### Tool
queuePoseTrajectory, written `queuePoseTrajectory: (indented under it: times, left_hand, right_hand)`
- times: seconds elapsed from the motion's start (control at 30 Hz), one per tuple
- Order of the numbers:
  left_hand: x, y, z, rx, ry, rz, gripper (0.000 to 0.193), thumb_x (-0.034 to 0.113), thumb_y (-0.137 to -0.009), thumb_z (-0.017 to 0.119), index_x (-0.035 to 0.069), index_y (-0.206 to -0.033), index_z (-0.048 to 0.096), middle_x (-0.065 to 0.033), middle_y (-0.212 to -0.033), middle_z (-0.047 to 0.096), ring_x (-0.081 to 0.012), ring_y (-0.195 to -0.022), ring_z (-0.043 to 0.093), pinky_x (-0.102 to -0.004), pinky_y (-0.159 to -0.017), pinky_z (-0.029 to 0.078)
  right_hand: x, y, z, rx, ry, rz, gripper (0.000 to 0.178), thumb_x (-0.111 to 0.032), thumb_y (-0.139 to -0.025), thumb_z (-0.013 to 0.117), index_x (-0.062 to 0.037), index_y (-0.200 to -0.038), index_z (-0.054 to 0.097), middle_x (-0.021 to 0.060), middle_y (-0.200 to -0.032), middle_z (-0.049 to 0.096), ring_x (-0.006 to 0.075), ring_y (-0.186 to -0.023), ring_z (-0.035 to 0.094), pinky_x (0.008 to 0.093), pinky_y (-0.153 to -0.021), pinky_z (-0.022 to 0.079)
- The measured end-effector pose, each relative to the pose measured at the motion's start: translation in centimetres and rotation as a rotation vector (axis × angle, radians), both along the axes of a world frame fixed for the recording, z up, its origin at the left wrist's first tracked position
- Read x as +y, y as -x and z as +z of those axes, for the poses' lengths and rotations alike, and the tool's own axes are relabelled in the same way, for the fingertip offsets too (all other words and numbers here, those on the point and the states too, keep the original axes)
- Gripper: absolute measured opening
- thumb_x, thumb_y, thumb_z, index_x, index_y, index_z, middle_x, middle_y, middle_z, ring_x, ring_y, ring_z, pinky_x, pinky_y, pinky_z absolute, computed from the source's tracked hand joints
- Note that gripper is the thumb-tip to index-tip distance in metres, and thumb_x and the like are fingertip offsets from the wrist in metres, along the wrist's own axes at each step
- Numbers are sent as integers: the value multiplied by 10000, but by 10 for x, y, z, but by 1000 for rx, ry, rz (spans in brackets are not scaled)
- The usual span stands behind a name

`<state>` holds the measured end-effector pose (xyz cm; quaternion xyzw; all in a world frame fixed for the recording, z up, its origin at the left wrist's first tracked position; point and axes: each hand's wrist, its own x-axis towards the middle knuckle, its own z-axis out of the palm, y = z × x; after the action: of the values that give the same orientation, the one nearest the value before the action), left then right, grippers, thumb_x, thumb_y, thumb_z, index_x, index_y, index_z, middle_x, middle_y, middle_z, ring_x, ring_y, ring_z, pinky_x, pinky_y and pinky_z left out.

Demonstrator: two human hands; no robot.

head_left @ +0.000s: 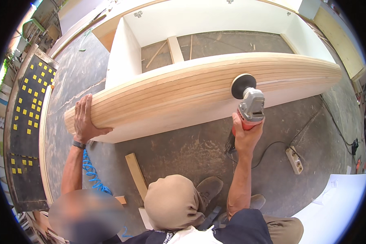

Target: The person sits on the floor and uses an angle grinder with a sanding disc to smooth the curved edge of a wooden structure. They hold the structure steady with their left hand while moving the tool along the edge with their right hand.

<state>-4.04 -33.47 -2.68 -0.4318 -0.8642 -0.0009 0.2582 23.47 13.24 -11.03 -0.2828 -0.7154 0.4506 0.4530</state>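
A long cabinet front faced with pale wooden strips (162, 87) lies across the floor ahead of me, its left end rounded. My left hand (85, 120) rests on that left end, fingers stretched over the strips and thumb apart. My right hand (248, 134) is wrapped round the red body of an angle grinder (253, 106). On the grinder sits a round sanding disc with a black backing (243, 86), held at the strips right of their middle. Whether the disc spins or presses on the wood, I cannot tell.
Behind the strips is the white cabinet frame (124, 53). A power strip (294, 160) with a black cable lies at right. A coiled blue hose (92, 175) and a wood offcut (136, 175) lie near my knee (173, 201). A black board with yellow squares (28, 101) stands at left.
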Motion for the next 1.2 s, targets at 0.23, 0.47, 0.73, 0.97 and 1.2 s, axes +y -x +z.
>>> queuePoseTrajectory:
  times: [0.23,0.47,0.73,0.97,1.2]
  left_hand:
    - [2,-1,3,18,9,6,1394,612,-501,990,-37,-1592,415,-253,-1512,552,-444,-1433,520,-599,-1238,369]
    - [-2,1,-3,14,12,16,1406,653,-507,985,-27,-1598,415,-259,-1519,551,-446,-1445,514,-589,-1248,359]
    - [0,1,-2,14,1,8,1414,658,-507,982,-35,-1600,414,-263,-1514,550,-456,-1429,521,-601,-1242,359]
    - [-5,1,-2,10,14,24,1412,678,-518,975,-32,-1601,414,-263,-1513,555,-461,-1424,528,-611,-1256,345]
    - [-1,4,-3,6,19,26,1412,656,-507,990,-30,-1599,415,-259,-1508,561,-457,-1431,524,-609,-1256,351]
  right_hand:
    - [-91,13,3,-207,-351,281,789,-412,-796,940,27,-1343,579,208,-1089,735,321,-917,779,440,-700,642]
    - [-104,20,4,-239,-377,351,885,-499,-821,886,54,-1413,531,202,-1053,697,374,-838,762,460,-679,631]
    - [31,-14,31,-95,1,20,542,-315,-861,919,11,-1157,602,179,-989,771,287,-887,779,400,-783,606]
    - [-47,-3,31,-282,-28,171,569,-326,-853,920,-23,-1223,611,150,-1029,760,256,-891,772,389,-756,621]
    - [-159,46,8,-273,-619,467,901,-476,-808,902,56,-1437,537,202,-1109,703,327,-820,757,426,-648,619]
